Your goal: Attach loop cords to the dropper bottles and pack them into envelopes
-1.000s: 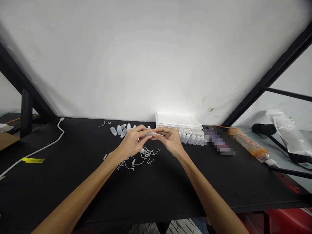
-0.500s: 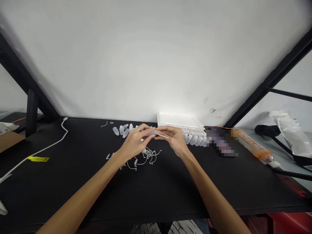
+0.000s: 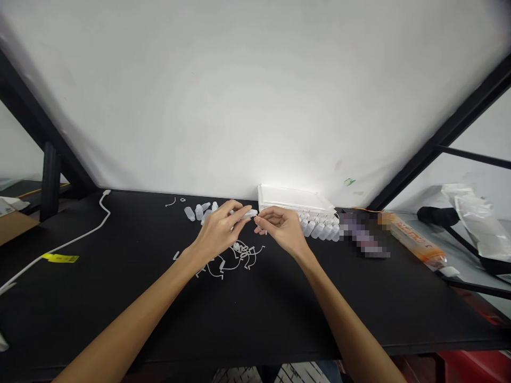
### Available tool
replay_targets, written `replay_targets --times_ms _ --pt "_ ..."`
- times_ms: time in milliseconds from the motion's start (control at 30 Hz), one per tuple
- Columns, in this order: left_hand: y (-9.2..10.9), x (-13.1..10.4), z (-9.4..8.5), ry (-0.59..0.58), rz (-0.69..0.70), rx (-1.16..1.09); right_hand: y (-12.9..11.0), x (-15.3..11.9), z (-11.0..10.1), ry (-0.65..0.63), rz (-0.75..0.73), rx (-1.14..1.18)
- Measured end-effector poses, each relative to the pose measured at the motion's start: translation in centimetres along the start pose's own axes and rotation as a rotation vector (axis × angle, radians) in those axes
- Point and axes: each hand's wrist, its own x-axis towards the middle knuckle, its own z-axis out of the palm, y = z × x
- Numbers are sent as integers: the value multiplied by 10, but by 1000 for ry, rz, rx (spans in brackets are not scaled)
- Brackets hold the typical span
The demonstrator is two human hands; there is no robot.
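My left hand (image 3: 220, 227) pinches a small translucent white bottle (image 3: 249, 214), its narrow end pointing right. The fingertips of my right hand (image 3: 281, 226) are closed at that tip; what they grip is too small to make out. Below my hands lies a loose heap of thin white tubes (image 3: 239, 256). Several more bottles (image 3: 190, 214) lie to the left, partly behind my left hand. Beyond my right hand, rows of similar bottles (image 3: 318, 230) lean side by side.
A stack of white flat sheets (image 3: 295, 199) rests against the wall. A white cable (image 3: 85, 234) with a yellow tag crosses the left side. To the right are a blurred-out item (image 3: 365, 238) and an orange-and-clear plastic packet (image 3: 417, 242).
The bottle shows more clearly between my hands. The fingers of my right hand have curled at its tip, and the pale strip seen along them earlier no longer shows the same way.
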Motion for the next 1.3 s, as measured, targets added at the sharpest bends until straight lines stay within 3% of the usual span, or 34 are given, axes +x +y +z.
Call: replay_targets --times_ms 333,700,833,967,1133,1300 --pt "5 -5 8 -17 -10 62 5 -2 9 27 -93 -194" --pt "10 -6 9 40 10 17 5 -4 10 4 -114 -176" --pt "10 -3 8 94 -83 -127 1 -1 2 21 -95 -155" --pt "11 2 3 46 -188 -326 0 3 -8 72 -91 -128" --pt "12 4 0 -8 -220 -424 -2 3 -11 -105 -64 5" --pt "12 2 1 5 -194 -434 -2 1 -12 -147 -52 76"
